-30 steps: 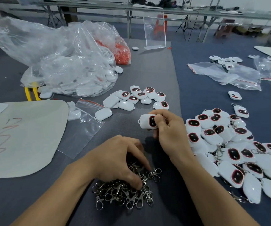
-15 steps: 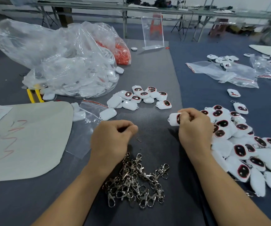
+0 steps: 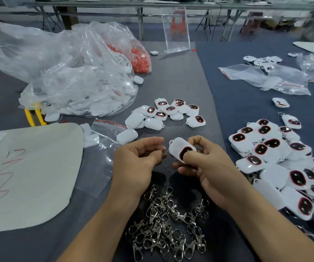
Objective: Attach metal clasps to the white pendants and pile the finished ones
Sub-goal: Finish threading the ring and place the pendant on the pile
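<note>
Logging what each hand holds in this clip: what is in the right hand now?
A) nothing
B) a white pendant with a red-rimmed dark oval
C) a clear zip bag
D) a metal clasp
B: the right hand pinches the white pendant between thumb and fingers, with the loose metal clasps lying on the table below it.

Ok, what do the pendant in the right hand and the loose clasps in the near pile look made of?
Pendant: probably moulded plastic, glossy white, a smooth rounded shell with a shiny dark, red-rimmed inset. Clasps: apparently plated metal, bright silvery, with sharp glints on hooks and rings.
</note>
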Motion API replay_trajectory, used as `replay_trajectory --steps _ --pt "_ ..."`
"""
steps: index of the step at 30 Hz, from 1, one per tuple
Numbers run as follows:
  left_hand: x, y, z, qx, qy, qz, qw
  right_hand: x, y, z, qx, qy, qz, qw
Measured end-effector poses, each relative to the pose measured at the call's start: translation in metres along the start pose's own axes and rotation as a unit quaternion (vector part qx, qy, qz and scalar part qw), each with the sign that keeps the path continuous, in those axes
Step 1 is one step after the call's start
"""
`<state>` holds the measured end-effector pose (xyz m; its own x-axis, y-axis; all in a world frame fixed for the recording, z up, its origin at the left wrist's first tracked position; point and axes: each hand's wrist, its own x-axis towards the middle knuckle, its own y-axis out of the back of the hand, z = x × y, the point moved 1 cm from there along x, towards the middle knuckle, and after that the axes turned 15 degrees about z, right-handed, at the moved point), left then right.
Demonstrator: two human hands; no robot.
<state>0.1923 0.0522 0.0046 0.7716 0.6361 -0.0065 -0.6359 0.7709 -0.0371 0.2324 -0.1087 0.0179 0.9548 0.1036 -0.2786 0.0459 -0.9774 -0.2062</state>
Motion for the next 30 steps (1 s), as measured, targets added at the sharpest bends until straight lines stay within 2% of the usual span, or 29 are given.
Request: replay_trajectory --steps 5,9,13,22,25,28,30 --pt "-0.003 -0.002 0.001 -0.003 -0.021 0.023 0.999 -0.004 -0.003 0.001 -0.120 0.105 -0.040 0.986" --pt "-0.008 -0.005 0.000 0.011 -0.045 0.030 0.998 -0.005 -0.009 0.006 -0.146 0.174 0.014 0.974" --pt "-0.005 -0.005 -0.003 0.023 -0.050 0.039 0.998 0.004 -0.007 0.008 -0.122 0.144 0.021 0.982" --pt "-0.007 -0.011 0.000 0.054 -0.063 -0.008 0.996 0.008 -0.007 0.005 -0.104 0.165 0.040 0.980" --pt "-0.010 -0.009 0.003 0.082 -0.090 -0.014 0.992 0.011 -0.003 0.002 -0.103 0.148 0.017 0.984" --pt "-0.013 -0.007 0.007 0.119 -0.152 0.012 0.981 0.010 -0.001 0.002 -0.144 0.151 -0.025 0.978" --pt "-0.012 -0.007 0.009 0.124 -0.178 0.028 0.976 0.010 -0.003 0.004 -0.163 0.160 -0.024 0.973"
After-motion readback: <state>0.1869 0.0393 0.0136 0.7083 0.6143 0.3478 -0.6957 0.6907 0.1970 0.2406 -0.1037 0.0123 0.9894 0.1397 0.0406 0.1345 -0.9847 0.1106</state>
